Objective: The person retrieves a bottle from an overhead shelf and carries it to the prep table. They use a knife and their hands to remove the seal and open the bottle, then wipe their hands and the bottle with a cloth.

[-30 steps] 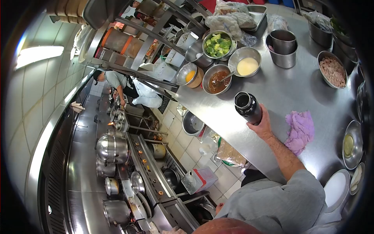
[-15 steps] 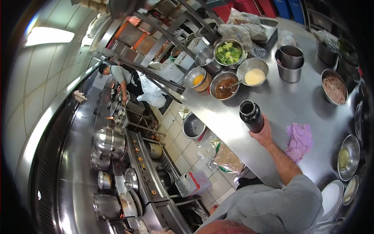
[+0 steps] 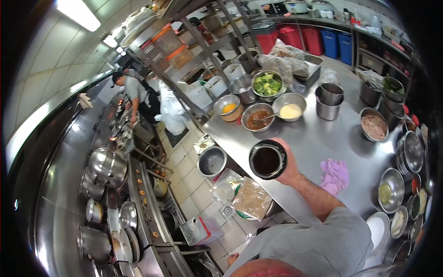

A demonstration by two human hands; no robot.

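Observation:
My right hand (image 3: 290,167) is wrapped round a black wide-mouthed bottle (image 3: 282,160), raised near my head above the steel table's near edge. Its open mouth faces me, and dark liquid shows inside. At the bottom, only a small part of my left hand (image 3: 233,259) peeks out beside my grey shirt, so its fingers cannot be made out. A crumpled purple cloth (image 3: 335,177) lies on the table to the right of my forearm. Beyond the bottle stand a bowl of brown sauce (image 3: 256,121) with a spoon and a bowl of pale yellow liquid (image 3: 290,111).
The steel table (image 3: 304,150) also bears a broccoli bowl (image 3: 267,86), a bowl of raw meat (image 3: 374,126) and nested pots (image 3: 329,107). Left, a stove line (image 3: 143,203) carries large pots. A co-worker (image 3: 134,92) stands farther along it. A plastic-wrapped box (image 3: 251,198) sits low beside the table.
My right hand has lifted the black bottle toward my head, so it looks larger and its inside shows. The view has tilted up, revealing more of the back shelves.

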